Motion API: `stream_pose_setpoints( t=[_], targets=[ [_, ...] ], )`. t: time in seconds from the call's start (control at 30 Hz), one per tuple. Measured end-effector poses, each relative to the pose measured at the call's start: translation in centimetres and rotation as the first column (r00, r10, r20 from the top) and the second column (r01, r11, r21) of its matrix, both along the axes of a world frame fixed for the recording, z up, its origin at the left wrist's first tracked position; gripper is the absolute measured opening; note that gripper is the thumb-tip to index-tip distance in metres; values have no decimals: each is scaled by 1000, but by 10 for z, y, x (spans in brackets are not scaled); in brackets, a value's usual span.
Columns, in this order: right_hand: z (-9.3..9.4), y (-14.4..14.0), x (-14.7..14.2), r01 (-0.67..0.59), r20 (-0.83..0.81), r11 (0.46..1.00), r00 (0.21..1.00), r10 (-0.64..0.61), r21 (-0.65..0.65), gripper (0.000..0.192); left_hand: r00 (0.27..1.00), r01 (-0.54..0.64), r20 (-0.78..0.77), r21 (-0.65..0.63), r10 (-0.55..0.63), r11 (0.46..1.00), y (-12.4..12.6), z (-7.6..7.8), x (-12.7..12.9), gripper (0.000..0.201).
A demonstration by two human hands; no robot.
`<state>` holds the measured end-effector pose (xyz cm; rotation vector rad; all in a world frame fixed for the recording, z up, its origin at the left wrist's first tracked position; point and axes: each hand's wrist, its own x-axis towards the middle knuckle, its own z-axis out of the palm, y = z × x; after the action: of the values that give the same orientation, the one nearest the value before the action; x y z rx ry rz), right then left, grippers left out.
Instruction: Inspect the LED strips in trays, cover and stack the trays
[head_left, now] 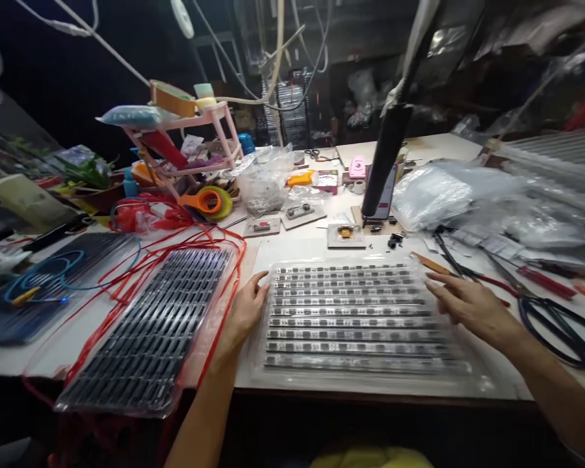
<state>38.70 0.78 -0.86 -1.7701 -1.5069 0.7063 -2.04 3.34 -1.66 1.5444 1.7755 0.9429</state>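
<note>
Cluttered workbench [302, 247], dim shop behind. Head view: clear component tray [361, 318] lies flat at the front edge, long axis left-right, rows parallel. Left hand [246, 312] touches its left end, fingers loosely curled on the rim, gripping nothing. Right hand [470, 305] hovers over the right end, fingers spread, released. Both equally near. Second tray [151, 328] lies apart on the left, amid red cord [175, 253].

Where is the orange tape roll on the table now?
The orange tape roll lies at the table's far left, below the pink rack, beside the red cords.
</note>
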Motion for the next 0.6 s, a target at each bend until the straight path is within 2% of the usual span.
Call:
stream_pose_setpoints(
  t=[0.07, 0.13, 0.23, 0.33, 0.43, 0.5, 0.53, 0.6],
  targets=[
    [-4, -3, 1, -28, 241, 989, 970, -7, 143, 43, 998, 10, -60, 16, -9, 1000, -6, 1, 2, 53],
    [-4, -5, -1, -83, 370, 977, 929, 3, 198, 38, 991, 31, -130, 47, -25, 998, -17, -1, 1, 59],
    [-5, -6, -8, -166, 451, 975, 889, 82, 149, 40, 936, 171, -334, 170, -107, 970, -35, -16, -4, 54],
    [-10, -6, -20, -254, 580, 962, 801, 151, 100, 49, 885, 299, -417, 173, -205, 938, -49, -36, -7, 51],
    [-17, -4, -32, -301, 720, 953, 670, 182, 39, 62, 861, 291, -476, 170, -180, 941, -58, -47, -3, 55],
    [-19, -1, -38, -318, 780, 948, 593, 199, 0, 60, 856, 270, -493, 169, -156, 948, -60, -48, 3, 58],
    [-19, 1, -40, -324, 791, 946, 577, 201, -4, 58, 859, 256, -491, 167, -145, 952, -60, -47, 5, 59],
    [-18, 3, -39, -338, 776, 941, 598, 203, 15, 56, 875, 214, -470, 163, -115, 963, -60, -44, 8, 61]
  ],
)
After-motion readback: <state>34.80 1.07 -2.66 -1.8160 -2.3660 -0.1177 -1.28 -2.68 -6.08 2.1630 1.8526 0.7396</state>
